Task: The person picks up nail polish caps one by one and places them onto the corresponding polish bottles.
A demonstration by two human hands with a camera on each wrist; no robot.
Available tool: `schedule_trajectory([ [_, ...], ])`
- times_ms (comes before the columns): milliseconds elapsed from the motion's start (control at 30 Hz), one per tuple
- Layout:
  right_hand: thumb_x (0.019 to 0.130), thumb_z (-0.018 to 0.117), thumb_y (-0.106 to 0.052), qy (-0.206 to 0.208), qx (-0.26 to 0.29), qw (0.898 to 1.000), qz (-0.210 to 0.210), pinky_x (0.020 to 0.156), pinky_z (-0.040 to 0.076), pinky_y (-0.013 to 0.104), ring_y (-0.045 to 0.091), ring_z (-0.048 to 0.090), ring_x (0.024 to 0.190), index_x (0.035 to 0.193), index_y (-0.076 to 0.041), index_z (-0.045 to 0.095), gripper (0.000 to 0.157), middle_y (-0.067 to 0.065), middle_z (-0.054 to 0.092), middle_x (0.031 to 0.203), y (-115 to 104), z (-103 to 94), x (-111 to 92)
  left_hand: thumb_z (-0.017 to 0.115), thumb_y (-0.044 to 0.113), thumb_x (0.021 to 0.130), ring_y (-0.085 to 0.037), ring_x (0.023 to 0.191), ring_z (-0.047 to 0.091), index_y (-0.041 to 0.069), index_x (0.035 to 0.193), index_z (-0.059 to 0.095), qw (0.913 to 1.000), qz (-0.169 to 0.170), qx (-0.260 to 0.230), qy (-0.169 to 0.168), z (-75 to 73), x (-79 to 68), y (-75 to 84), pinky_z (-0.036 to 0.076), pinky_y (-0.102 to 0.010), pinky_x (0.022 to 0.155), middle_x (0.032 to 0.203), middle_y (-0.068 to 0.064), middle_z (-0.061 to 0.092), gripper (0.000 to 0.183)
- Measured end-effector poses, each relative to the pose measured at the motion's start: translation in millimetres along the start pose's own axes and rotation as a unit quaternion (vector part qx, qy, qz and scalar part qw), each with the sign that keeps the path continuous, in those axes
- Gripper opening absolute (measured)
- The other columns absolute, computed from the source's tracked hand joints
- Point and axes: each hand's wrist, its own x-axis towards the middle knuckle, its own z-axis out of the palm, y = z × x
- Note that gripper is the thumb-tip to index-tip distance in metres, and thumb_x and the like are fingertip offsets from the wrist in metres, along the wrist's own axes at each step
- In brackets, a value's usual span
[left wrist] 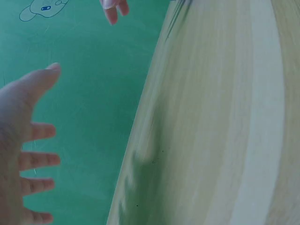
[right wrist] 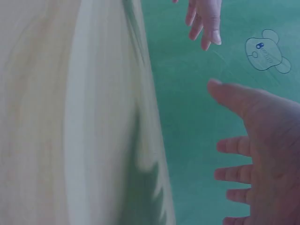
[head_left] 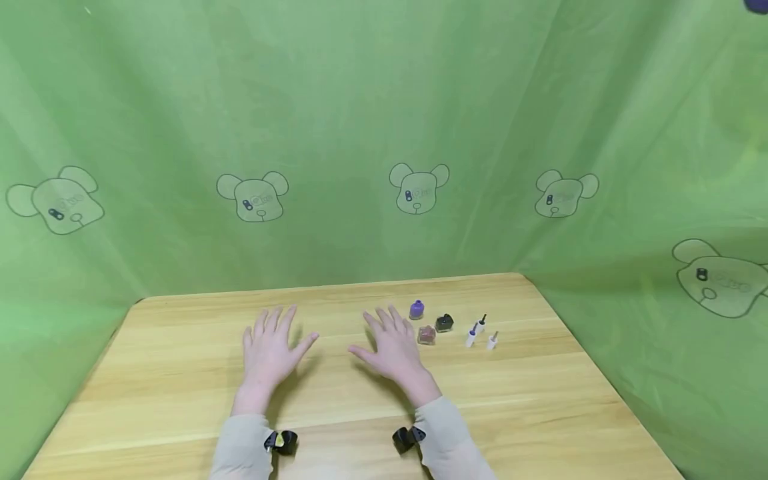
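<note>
My left hand hovers palm down over the table's left middle, fingers spread, holding nothing. To its right my right hand is held the same way, thumb pointing inward. Just beyond the right hand's fingers stand three small uncapped nail polish bottles: a purple bottle, a black bottle and a pink bottle. Farther right, three white brush caps stand with their brushes up: a purple-brush cap, a black-brush cap and a pinkish-brush cap. Both wrist views show spread fingers above the wood.
The wooden table has rounded far corners. A green curtain with bear-head drawings encloses its back and sides. Black wrist cameras sit by both cuffs, including the left camera.
</note>
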Motion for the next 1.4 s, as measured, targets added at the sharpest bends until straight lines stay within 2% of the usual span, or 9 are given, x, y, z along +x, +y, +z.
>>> schedule_trajectory([
  [133,0.087,0.062,-0.057,0.055,-0.013,0.998,-0.014,0.114,0.03,0.06,0.037,0.039,0.138,0.139,-0.014,0.052,0.067,0.014,0.051,0.144,2.9,-4.9,-3.3,0.052,0.062,0.091,-0.038,0.133,0.045,0.015,0.14,0.051,0.998,0.024,-0.031,0.049,-2.2,0.4,3.4,0.03,-0.062,0.112,0.141,-0.013,0.055,0.068],
  [267,0.087,0.065,-0.051,0.108,-0.02,0.993,-0.042,0.108,0.04,0.054,0.032,0.052,0.126,0.129,-0.012,0.059,0.058,0.011,0.06,0.132,5.0,-10.2,-8.7,0.061,0.049,0.092,-0.034,0.119,0.059,0.014,0.126,0.063,0.9911,0.051,-0.061,0.107,-0.9,-1.2,7.9,0.041,-0.058,0.105,0.126,-0.011,0.067,0.049],
  [467,0.084,0.073,-0.04,0.182,-0.018,0.979,-0.091,0.1,0.047,0.047,0.027,0.06,0.112,0.117,-0.011,0.066,0.044,0.007,0.067,0.117,7.9,-21.4,-20.5,0.071,0.03,0.087,-0.03,0.095,0.069,0.011,0.107,0.071,0.9677,0.114,-0.086,0.208,3.0,-1.1,15.7,0.052,-0.052,0.088,0.102,-0.009,0.075,0.028],
  [667,0.079,0.079,-0.029,0.262,-0.007,0.953,-0.153,0.09,0.052,0.045,0.026,0.064,0.099,0.106,-0.008,0.069,0.036,0.007,0.071,0.103,20.7,-26.7,-30.0,0.073,0.021,0.084,-0.025,0.081,0.069,0.009,0.097,0.074,0.9454,0.164,-0.106,0.261,6.2,-0.1,26.0,0.054,-0.047,0.078,0.088,-0.007,0.075,0.018],
  [767,0.078,0.079,-0.026,0.282,-0.003,0.944,-0.17,0.088,0.054,0.045,0.027,0.065,0.096,0.104,-0.007,0.07,0.034,0.008,0.072,0.1,28.2,-29.2,-34.5,0.075,0.019,0.082,-0.024,0.078,0.069,0.008,0.095,0.074,0.9385,0.181,-0.113,0.272,8.8,-0.9,32.0,0.054,-0.046,0.076,0.085,-0.006,0.075,0.016],
  [900,0.078,0.078,-0.024,0.289,-0.001,0.94,-0.182,0.088,0.054,0.044,0.026,0.065,0.094,0.104,-0.006,0.07,0.033,0.009,0.072,0.1,38.1,-32.7,-40.2,0.076,0.018,0.081,-0.021,0.076,0.069,0.009,0.093,0.074,0.9328,0.199,-0.118,0.276,12.0,-2.5,41.5,0.054,-0.042,0.074,0.083,-0.004,0.075,0.015],
  [1200,0.077,0.076,-0.019,0.312,0.027,0.932,-0.184,0.087,0.054,0.041,0.025,0.065,0.092,0.102,-0.003,0.069,0.03,0.009,0.072,0.098,60.5,-42.4,-54.3,0.075,0.018,0.081,-0.016,0.076,0.068,0.012,0.094,0.073,0.9284,0.237,-0.141,0.249,24.9,-8.4,67.0,0.054,-0.036,0.072,0.084,0.0,0.075,0.015],
  [1300,0.077,0.075,-0.016,0.326,0.045,0.926,-0.186,0.087,0.052,0.04,0.025,0.065,0.092,0.102,-0.003,0.069,0.029,0.009,0.073,0.098,68.1,-45.3,-57.9,0.075,0.02,0.08,-0.015,0.075,0.068,0.012,0.093,0.073,0.9246,0.256,-0.141,0.244,31.4,-10.0,75.0,0.055,-0.034,0.07,0.083,0.001,0.075,0.015],
  [1400,0.076,0.075,-0.015,0.346,0.051,0.919,-0.181,0.091,0.05,0.033,0.026,0.065,0.092,0.104,-0.003,0.069,0.031,0.011,0.072,0.098,76.5,-47.3,-61.2,0.075,0.022,0.08,-0.013,0.074,0.068,0.013,0.093,0.073,0.9222,0.27,-0.139,0.24,37.2,-12.2,82.4,0.055,-0.031,0.069,0.082,0.002,0.075,0.015],
])
